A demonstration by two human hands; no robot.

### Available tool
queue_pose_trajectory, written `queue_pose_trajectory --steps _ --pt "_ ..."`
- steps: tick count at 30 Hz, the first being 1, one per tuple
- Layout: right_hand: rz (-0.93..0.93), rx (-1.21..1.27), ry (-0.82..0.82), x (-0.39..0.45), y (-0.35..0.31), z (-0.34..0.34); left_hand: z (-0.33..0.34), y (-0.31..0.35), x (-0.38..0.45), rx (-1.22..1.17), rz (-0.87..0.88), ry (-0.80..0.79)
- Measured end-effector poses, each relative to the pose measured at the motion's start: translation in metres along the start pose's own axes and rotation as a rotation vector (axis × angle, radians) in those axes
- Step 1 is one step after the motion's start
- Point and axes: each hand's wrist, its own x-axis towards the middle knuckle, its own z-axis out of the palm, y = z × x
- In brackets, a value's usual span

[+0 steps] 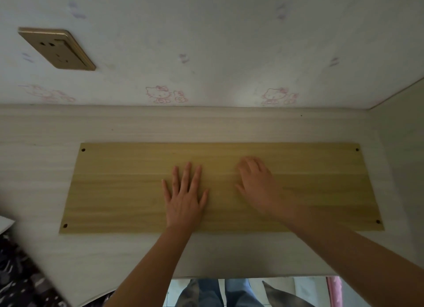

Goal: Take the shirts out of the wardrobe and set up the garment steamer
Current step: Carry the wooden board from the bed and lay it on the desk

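- Shirts, wardrobe and garment steamer: none in view, so whereabouts cannot be told; task judged barely begun.
- Nearest, at bottom edge: blue trousers (226,293) and a patch of pale floor (305,290) glimpsed past the front edge of the pale surface (41,169); dark patterned fabric (20,277) at lower left.
- Next out: tan wooden board (119,192) lying flat on the surface, long side running left to right, a small hole near each corner.
- Left hand (183,199) spread flat on the board near its middle, fingers straight, grip released, nothing held.
- Right hand (257,185) just beside it, palm down, fingers bent a little over the wood, grasping nothing visible.
- Step in hand, as a guess: steadying or squaring the board as a base for the steamer work.
- Best done with even pressure through both palms, hands moved wider apart toward the ends for control, long edge kept parallel to the wall, board kept clear of the surface's front edge.
- Farther: pale strip along the back of the surface, then wallpaper (206,43) with pink cartoon cats.
- Farthest, upper left: gold wall socket (57,48), a likely power point; worth leaving room on that side for the steamer's cord.
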Motion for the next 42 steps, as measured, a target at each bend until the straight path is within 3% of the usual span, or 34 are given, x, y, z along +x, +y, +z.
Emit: queue_pose_trajectory --steps 5,18,23,42 --pt "0.152 0.022 0.015 -0.037 0.018 0.034 -0.005 -0.021 -0.016 -0.003 0.004 -0.035" --pt "0.318 0.009 -0.018 -0.055 0.053 0.050 -0.016 -0.033 -0.023 0.027 -0.024 -0.146" --pt "0.322 -0.006 0.055 -0.071 0.068 0.062 -0.016 -0.032 -0.024 0.029 -0.023 -0.151" --pt "0.315 0.023 0.025 -0.071 0.096 0.061 -0.016 -0.010 -0.019 0.007 -0.026 -0.140"
